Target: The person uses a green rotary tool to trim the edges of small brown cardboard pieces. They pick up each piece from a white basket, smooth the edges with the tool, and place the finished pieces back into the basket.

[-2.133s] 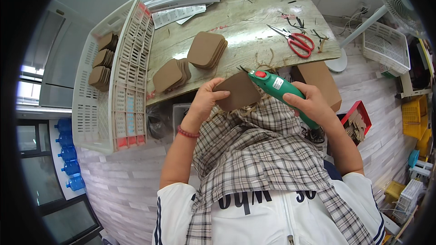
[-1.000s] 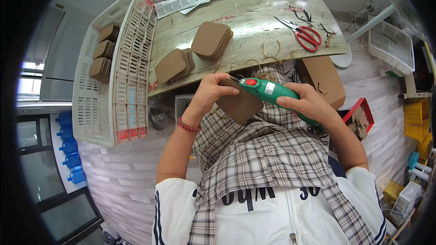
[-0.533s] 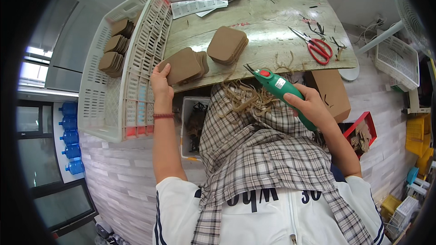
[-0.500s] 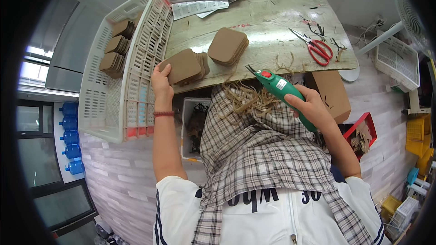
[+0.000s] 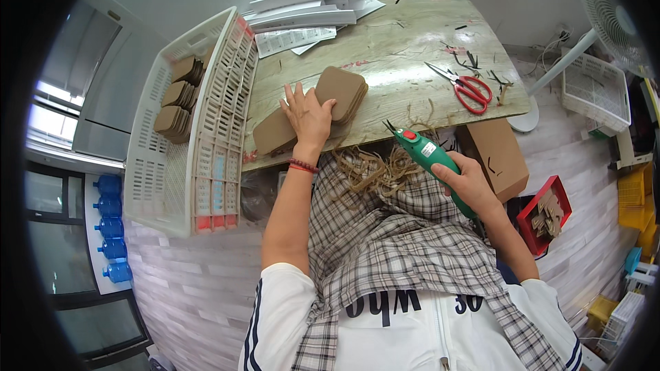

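Note:
My left hand (image 5: 309,117) is spread flat at the table's front edge, its fingers apart and holding nothing. Under and beside its palm lies a fanned stack of brown flat pieces with rounded corners (image 5: 271,133). Its thumb reaches to a second, neater stack of such pieces (image 5: 342,89) on the right. Wrapped around a green handheld electric cutter with a red button (image 5: 424,149), my right hand (image 5: 469,182) keeps it above my lap. The cutter's dark blades point up and left, away from both stacks. Tan stringy trimmings (image 5: 375,170) lie on my checked apron.
A white slatted crate (image 5: 216,137) holding brown stacks stands left. On the table (image 5: 405,48) are rolled papers (image 5: 306,10), red-handled scissors (image 5: 471,91) and dark scraps. A cardboard box (image 5: 496,158) and red tray (image 5: 565,199) sit right, below a fan (image 5: 612,17).
My left hand has moved right from the fanned stack's left edge to between the two stacks, its fingers now spread. That stack has been pushed flatter. The right hand still holds the cutter.

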{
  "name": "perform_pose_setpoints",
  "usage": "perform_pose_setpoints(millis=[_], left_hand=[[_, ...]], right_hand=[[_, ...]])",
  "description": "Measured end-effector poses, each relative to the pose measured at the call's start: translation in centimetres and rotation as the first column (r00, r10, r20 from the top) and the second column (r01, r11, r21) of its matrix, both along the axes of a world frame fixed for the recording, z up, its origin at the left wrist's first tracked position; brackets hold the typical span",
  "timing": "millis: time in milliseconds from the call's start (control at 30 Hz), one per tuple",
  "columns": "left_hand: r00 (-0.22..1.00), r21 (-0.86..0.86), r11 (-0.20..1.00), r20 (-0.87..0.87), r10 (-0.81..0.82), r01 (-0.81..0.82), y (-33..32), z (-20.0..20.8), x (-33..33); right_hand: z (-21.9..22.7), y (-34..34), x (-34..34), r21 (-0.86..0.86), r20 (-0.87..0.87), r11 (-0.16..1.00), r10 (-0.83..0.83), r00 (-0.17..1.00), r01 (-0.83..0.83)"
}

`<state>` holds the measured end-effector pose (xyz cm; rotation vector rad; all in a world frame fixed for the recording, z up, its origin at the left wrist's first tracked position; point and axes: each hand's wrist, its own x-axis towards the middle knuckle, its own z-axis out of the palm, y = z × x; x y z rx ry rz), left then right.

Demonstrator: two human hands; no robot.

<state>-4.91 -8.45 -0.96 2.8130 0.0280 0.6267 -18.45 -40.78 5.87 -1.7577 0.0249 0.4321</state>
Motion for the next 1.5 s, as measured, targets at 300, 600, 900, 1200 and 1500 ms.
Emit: perform_pose_setpoints(millis=[300, 600, 900, 1200, 1500], left_hand=[[0.986, -0.803, 0.573, 0.143, -0.085, 0.166, -2.4, 3.3, -1.1], [0.960, -0.768, -0.599, 0.280, 0.004, 0.227, -8.6, 6.0, -3.4], [0.953, -0.655, -0.724, 0.304, 0.006, 0.214, -10.9, 5.7, -3.4], [0.954, -0.705, -0.694, 0.286, -0.090, 0.146, -12.4, 5.3, -4.5], [0.936, -0.732, -0.679, 0.268, -0.228, 0.044, -13.9, 4.1, -7.0]], right_hand=[[0.4, 0.1, 0.4, -0.009, 0.056, 1.000, -0.011, 0.998, 0.012], [2.1, 1.0, 0.8, 0.094, 0.110, 0.989, -0.126, 0.986, 0.116], [3.3, 1.4, 0.7, 0.129, 0.115, 0.982, -0.151, 0.982, 0.136], [3.8, 1.1, 1.0, 0.107, 0.156, 0.982, -0.173, 0.972, 0.158], [3.8, 0.8, 1.7, 0.113, 0.204, 0.972, -0.226, 0.953, 0.206]])
